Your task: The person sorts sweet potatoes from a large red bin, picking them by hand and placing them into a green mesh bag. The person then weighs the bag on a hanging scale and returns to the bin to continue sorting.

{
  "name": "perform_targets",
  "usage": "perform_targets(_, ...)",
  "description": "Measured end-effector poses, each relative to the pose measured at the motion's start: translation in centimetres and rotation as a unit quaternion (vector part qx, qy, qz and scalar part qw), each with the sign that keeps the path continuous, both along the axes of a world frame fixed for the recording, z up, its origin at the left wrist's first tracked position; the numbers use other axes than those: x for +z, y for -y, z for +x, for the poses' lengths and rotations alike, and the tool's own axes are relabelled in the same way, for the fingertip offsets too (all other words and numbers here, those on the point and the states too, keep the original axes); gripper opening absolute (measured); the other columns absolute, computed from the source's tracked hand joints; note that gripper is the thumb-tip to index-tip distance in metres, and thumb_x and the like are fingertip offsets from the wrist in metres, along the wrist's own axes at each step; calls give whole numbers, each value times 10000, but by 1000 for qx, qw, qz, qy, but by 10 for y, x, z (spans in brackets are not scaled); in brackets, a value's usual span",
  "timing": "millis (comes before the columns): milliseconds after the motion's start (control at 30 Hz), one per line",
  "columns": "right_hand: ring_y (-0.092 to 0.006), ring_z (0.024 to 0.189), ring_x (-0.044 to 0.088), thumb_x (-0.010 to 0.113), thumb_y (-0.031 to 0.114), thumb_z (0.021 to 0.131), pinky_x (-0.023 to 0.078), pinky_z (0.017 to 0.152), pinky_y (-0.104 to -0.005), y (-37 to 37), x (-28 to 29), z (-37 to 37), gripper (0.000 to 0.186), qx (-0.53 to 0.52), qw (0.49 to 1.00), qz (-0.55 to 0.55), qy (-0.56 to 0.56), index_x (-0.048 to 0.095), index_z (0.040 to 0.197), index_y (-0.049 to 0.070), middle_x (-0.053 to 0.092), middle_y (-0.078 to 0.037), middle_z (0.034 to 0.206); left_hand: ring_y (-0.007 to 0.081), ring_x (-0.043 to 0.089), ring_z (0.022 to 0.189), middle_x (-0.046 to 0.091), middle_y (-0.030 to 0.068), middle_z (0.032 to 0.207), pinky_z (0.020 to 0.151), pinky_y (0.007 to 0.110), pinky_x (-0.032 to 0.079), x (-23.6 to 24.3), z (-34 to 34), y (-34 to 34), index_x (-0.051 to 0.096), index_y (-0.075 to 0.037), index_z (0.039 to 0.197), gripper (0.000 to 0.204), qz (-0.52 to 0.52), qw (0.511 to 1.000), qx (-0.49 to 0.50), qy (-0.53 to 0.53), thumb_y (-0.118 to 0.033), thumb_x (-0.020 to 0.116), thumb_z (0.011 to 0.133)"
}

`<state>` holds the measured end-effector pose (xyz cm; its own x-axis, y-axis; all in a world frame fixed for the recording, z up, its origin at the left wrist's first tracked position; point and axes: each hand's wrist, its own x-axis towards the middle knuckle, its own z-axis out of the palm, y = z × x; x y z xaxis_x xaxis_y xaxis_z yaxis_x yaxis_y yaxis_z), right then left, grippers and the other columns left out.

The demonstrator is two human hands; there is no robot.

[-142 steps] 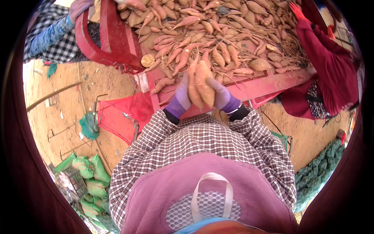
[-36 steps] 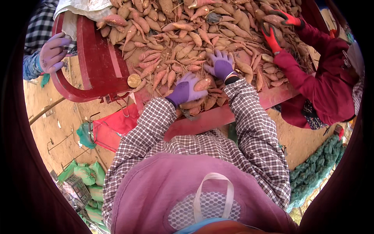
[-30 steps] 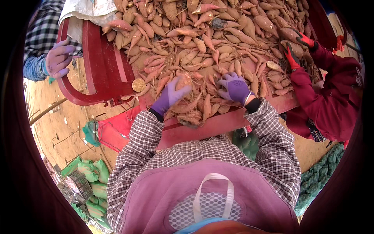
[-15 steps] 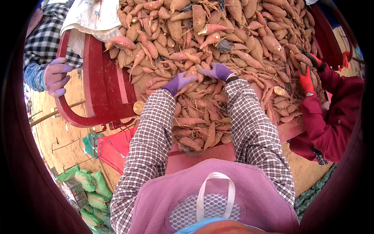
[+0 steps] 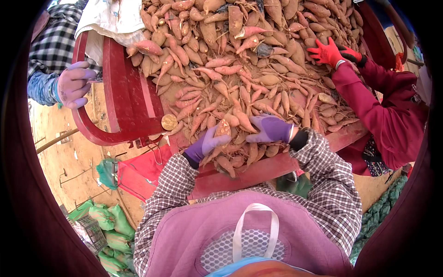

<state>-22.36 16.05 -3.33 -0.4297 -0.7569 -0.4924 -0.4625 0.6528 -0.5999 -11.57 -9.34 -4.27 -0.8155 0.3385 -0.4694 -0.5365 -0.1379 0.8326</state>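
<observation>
Head camera, looking down: nearest to me is a mauve fabric flap point(image 5: 184, 233) with a white loop point(image 5: 256, 207) on it. Past it I see two checked sleeves point(image 5: 167, 184) reaching over the near edge of a red metal bed point(image 5: 258, 174). Just inside that edge, the purple-gloved left hand point(image 5: 207, 144) is clamped, thumb and fingers together, on a reddish sweet potato point(image 5: 223, 129), whose end shows above the grip. To its right and apart from it, the purple-gloved right hand point(image 5: 273, 128) reaches palm down over the roots; I cannot tell whether it has closed on the slender sweet potato point(image 5: 243, 119) at its fingertips. Tangled small roots point(image 5: 237, 159) lie between and below both hands, along the near edge.

At the near left corner I make out a round yellowish disc point(image 5: 169, 122), beside a curved red rail point(image 5: 87, 133). Farther in, a heap of sweet potatoes point(image 5: 277, 69) rises toward the far edge, a dark scrap point(image 5: 264, 50) among them. Over the right edge, a co-worker's red-gloved hands point(image 5: 328, 54) reach to the heap. Beyond the left edge, another co-worker's lilac-gloved hand point(image 5: 73, 85) rests by the rail, near a white sack point(image 5: 113, 21).
</observation>
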Motion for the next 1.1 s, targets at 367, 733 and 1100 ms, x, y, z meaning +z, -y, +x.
perform_targets(367, -339, 1141, 576, 733, 234, 769, 503, 927, -433, 2, -115, -134, 523, -113, 920, 224, -300, 602, 1250, 76, 596, -183, 1193, 147, 597, 1023, 621, 85, 1166, 909, 274, 474, -63, 40, 86, 546, 31, 1261, 433, -13, 954, 298, 43, -259, 597, 944)
perform_targets(733, -229, 886, 653, 768, 344, 786, 515, 807, -337, -74, -30, -90, 564, -395, 875, -101, -262, 611, 1152, -54, 685, -148, 999, 247, 600, 1090, 624, 167, 1164, 957, 343, 472, -67, -58, -54, 526, 74, 1293, 637, -290, 943, -75, -144, -338, 711, 844)
perform_targets(1100, -211, 831, 638, 485, 435, 1006, 539, 729, -336, -28, 41, -35, 437, -510, 584, -446, 447, 571, 1165, 37, 656, -90, 972, 140, 619, 889, 647, 51, 959, 819, 283, 519, 0, -31, 18, 578, 0, 1122, 348, 364, 876, 314, 52, -301, 579, 949)
